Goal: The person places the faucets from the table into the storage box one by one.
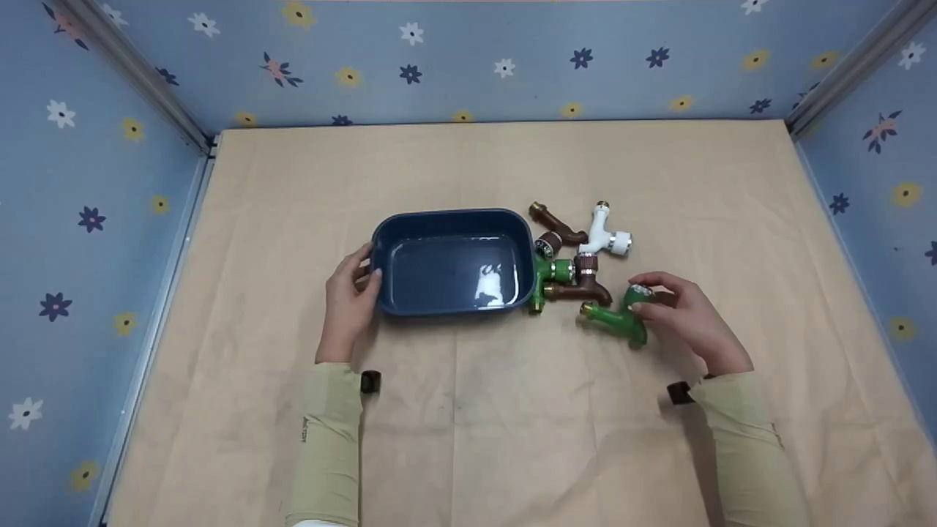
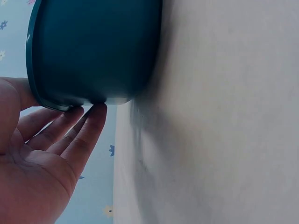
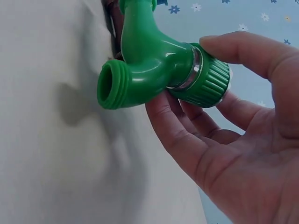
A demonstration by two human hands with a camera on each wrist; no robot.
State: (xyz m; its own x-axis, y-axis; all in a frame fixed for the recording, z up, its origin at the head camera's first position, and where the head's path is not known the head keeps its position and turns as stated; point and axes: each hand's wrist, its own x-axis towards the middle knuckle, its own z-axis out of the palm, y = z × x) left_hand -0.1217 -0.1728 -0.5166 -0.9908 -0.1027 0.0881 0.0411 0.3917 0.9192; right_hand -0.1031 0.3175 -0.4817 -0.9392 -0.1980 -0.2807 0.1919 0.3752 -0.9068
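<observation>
A dark blue rectangular plastic basin (image 1: 454,282) stands at the middle of the cloth-covered table. My left hand (image 1: 350,300) holds its left end, thumb at the rim and fingertips against the outer wall (image 2: 93,51). To the right, my right hand (image 1: 684,315) grips a green tap (image 1: 618,322) by its ribbed round knob (image 3: 205,79). The tap's threaded outlet (image 3: 112,86) faces the wrist camera, and its brass-coloured inlet end points left in the head view. Its shadow falls on the cloth below.
Against the basin's right side lies another green tap (image 1: 540,285). Two brown taps (image 1: 560,225) and a white tap (image 1: 600,236) crowd beside it. Blue flowered panels (image 1: 468,58) wall the table at the back and both sides.
</observation>
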